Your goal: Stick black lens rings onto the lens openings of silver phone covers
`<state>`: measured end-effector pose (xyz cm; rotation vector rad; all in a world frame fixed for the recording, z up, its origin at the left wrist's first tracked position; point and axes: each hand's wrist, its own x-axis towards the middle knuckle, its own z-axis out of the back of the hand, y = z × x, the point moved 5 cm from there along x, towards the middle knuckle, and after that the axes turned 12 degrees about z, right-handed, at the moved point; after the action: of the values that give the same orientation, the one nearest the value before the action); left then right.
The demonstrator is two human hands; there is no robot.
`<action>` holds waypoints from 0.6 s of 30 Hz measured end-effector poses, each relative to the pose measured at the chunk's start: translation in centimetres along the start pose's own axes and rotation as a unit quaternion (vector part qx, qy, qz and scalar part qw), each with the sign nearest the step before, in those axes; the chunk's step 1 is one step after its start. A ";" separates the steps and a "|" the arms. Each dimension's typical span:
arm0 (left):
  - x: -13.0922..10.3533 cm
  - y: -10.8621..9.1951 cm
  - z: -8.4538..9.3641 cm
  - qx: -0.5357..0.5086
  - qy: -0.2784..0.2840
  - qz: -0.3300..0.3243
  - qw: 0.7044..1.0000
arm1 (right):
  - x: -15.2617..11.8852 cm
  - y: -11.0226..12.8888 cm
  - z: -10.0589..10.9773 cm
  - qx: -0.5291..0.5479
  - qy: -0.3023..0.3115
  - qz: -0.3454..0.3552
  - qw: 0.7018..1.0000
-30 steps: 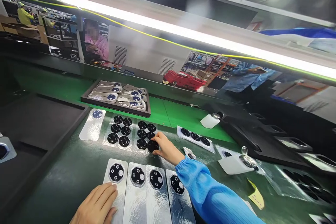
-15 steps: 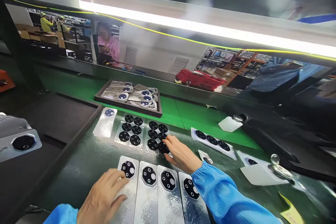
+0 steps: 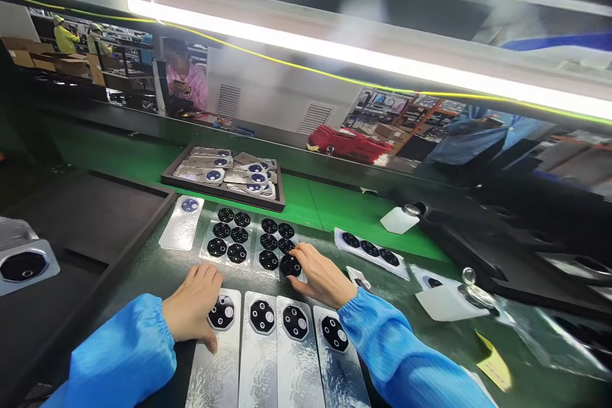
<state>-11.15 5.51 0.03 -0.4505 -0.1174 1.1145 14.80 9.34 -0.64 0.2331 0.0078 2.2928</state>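
Note:
My right hand (image 3: 318, 274) has thumb and fingertips on the edge of a black round disc (image 3: 290, 265) with small holes, at the lower right corner of a clear sheet (image 3: 262, 271) of such discs. A second sheet of black discs (image 3: 236, 252) lies to its left. My left hand (image 3: 194, 303), fingers stretched and thumb apart, is over the upper left edge of the leftmost silvery panel (image 3: 215, 363). It partly covers that panel's black octagonal camera plate (image 3: 224, 312). More silvery panels (image 3: 299, 376) with similar plates lie side by side to the right.
Behind the sheets, a dark tray (image 3: 229, 196) holds many panels. Another panel stack (image 3: 182, 229) lies at left. To the right are a disc strip (image 3: 370, 248), two white pump bottles (image 3: 399, 220) (image 3: 449, 305) and a yellow paper (image 3: 495, 363). Black trays (image 3: 115, 204) flank the bench. People stand beyond.
My left hand has moved up and away from me, to the top of the leftmost panel. My right hand stays at the same corner disc. The whole view has shifted slightly.

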 end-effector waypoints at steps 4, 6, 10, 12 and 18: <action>-0.8 -0.3 0.9 -0.031 -0.010 0.000 0.999 | -0.7 -0.5 1.1 0.014 -0.032 -0.005 0.999; -1.5 -0.2 1.4 -0.068 -0.005 -0.004 0.998 | -1.3 -0.7 2.1 0.017 -0.053 -0.010 0.998; -2.7 0.9 0.9 -0.282 0.103 0.031 0.954 | -3.6 0.2 4.7 0.012 -0.094 -0.016 0.995; -3.2 1.3 0.0 -0.396 0.157 0.046 0.904 | -5.1 1.6 5.9 0.007 -0.126 -0.018 0.992; -4.3 0.7 -2.8 -0.578 0.207 0.087 0.785 | -8.5 8.3 6.5 0.046 -0.216 -0.040 0.974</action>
<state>-12.80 1.13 -2.27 -1.8344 -0.3811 0.9897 15.29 -2.96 4.99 0.7612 -0.0982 2.1200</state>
